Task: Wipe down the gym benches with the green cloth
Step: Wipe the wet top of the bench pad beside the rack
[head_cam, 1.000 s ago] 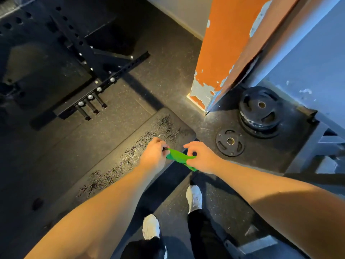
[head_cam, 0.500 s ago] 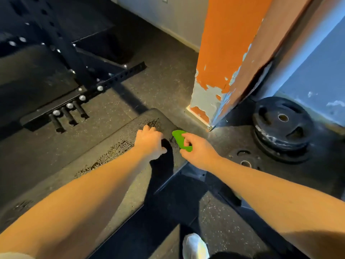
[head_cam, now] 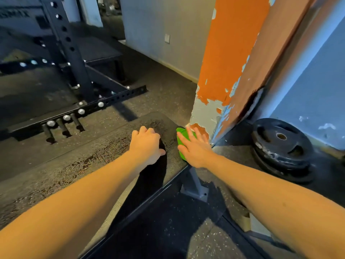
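A dark padded gym bench [head_cam: 97,161] with a worn, flaking top runs from the lower left to the middle of the view. The green cloth [head_cam: 180,134] lies on its far right corner. My right hand [head_cam: 194,148] presses flat on the cloth with straight, spread fingers and covers most of it. My left hand [head_cam: 147,144] rests on the bench top just left of the cloth, fingers curled under, holding nothing.
An orange pillar with peeling paint [head_cam: 229,71] stands right behind the bench end. Black weight plates [head_cam: 281,146] are stacked on the floor to the right. A black rack frame with pegs [head_cam: 74,113] lies to the left. The bench's metal foot [head_cam: 194,187] is below.
My left hand let go of the cloth and came down on the bench. My right hand went from pinching the cloth to pressing it flat at the bench corner. The view tilted up.
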`<move>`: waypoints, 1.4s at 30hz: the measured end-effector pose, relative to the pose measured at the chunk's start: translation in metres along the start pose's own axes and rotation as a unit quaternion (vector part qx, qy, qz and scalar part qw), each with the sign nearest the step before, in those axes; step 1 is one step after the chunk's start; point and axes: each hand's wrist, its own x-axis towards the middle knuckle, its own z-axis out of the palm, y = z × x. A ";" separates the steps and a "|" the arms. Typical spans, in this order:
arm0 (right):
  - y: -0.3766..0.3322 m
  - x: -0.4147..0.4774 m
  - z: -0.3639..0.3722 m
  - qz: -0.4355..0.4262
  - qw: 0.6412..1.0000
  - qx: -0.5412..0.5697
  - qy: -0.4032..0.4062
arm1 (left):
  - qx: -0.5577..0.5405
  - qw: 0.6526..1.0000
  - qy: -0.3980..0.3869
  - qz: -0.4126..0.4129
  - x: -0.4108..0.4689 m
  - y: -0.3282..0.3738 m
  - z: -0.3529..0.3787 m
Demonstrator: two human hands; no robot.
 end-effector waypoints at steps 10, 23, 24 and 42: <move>-0.030 -0.057 0.014 -0.092 0.993 -0.018 0.073 | -0.004 1.000 -0.022 -0.018 -0.009 -0.008 0.010; -0.038 -0.055 0.019 -0.086 0.994 -0.025 0.059 | -0.005 0.999 -0.036 -0.004 -0.016 -0.015 0.005; -0.034 -0.063 0.020 -0.129 0.990 -0.008 0.049 | -0.004 0.999 -0.036 -0.002 -0.015 -0.015 0.006; -0.017 0.019 -0.013 -0.104 0.994 -0.024 0.021 | -0.019 0.989 -0.069 -0.132 -0.007 -0.066 -0.002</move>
